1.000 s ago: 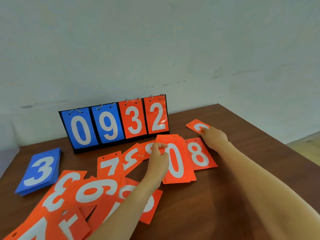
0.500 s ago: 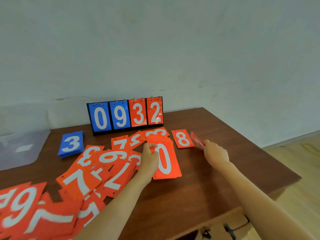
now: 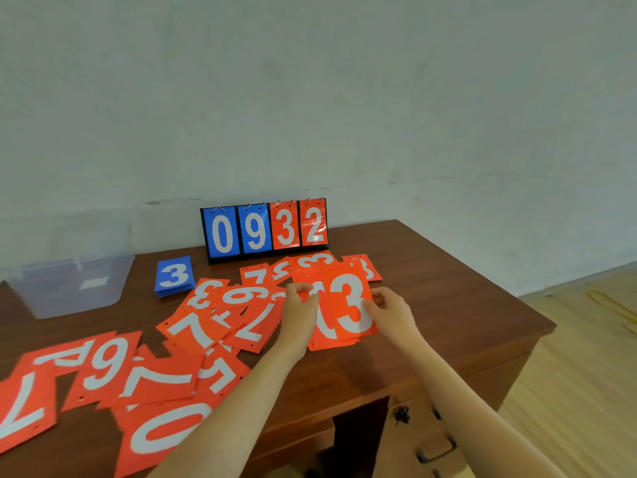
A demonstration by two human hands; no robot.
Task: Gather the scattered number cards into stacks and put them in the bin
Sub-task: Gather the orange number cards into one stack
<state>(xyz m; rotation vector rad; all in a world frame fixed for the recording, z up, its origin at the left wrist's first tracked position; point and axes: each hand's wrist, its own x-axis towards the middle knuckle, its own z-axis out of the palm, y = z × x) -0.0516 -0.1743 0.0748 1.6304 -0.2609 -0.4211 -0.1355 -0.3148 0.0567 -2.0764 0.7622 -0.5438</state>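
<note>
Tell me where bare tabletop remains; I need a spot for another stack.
Bare brown wooden table lies right of the orange stack topped by a 3, out to the right edge, and along the near edge around the forearms. Scattered orange number cards crowd the left and middle, near the blue card stack.

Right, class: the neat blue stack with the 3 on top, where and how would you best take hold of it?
Take the blue stack by its two long side edges, coming down from above. It lies flat and squared up on the table, sides clear, so a pinch across its width probably lifts all cards together.
</note>
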